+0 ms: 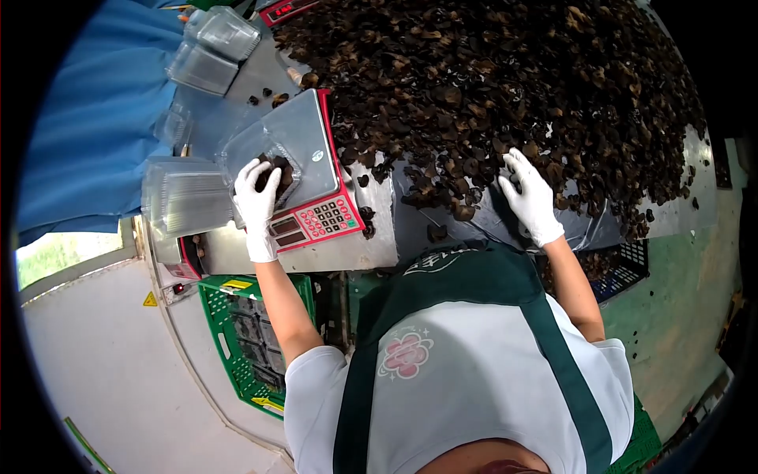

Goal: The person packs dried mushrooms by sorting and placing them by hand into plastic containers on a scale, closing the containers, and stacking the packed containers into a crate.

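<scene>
My left hand point(258, 205), in a white glove, is over a clear plastic container point(294, 161) on the red-framed scale point(312, 118). Its fingers are curled round dark pieces point(278, 163) inside the container. My right hand point(529, 193), also gloved in white, is at the near edge of the large heap of dark, mushroom-like pieces point(482, 87). The fingers of that hand are bent and somewhat apart, with nothing visible between them.
Stacked clear containers point(185, 197) stand left of the scale, with more containers point(204, 67) at the back left. A green crate point(225, 340) holding packed boxes is below the table's front left. A dark blue crate point(624, 276) sits below at the right.
</scene>
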{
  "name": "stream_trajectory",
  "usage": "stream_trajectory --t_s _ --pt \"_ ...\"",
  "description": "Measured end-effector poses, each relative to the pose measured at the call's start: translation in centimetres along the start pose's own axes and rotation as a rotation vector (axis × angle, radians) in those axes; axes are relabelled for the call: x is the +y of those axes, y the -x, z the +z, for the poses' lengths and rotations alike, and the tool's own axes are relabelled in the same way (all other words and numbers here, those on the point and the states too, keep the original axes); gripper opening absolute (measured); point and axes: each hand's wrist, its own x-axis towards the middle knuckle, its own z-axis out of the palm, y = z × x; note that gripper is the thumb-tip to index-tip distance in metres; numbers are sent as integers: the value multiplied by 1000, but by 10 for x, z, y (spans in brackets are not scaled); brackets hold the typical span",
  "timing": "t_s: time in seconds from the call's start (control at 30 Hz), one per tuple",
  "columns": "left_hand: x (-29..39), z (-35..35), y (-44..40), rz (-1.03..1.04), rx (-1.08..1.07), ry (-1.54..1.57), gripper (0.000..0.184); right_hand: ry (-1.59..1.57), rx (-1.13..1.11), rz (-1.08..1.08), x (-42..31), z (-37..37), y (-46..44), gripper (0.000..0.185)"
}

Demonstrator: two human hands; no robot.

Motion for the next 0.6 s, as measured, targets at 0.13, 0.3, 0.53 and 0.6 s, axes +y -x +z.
stream_trajectory --t_s 0.13,0.3,0.53,0.6 --pt "31 -13 -5 176 132 -203 41 125 74 -108 3 3 -35 36" --pt "130 14 25 182 8 396 39 265 108 -73 2 23 -78 49" --pt "160 103 118 428 -812 -47 121 167 -214 -306 -33 55 -24 53" --pt "156 113 117 431 -724 -85 121 -89 -290 -403 -30 55 -3 43"
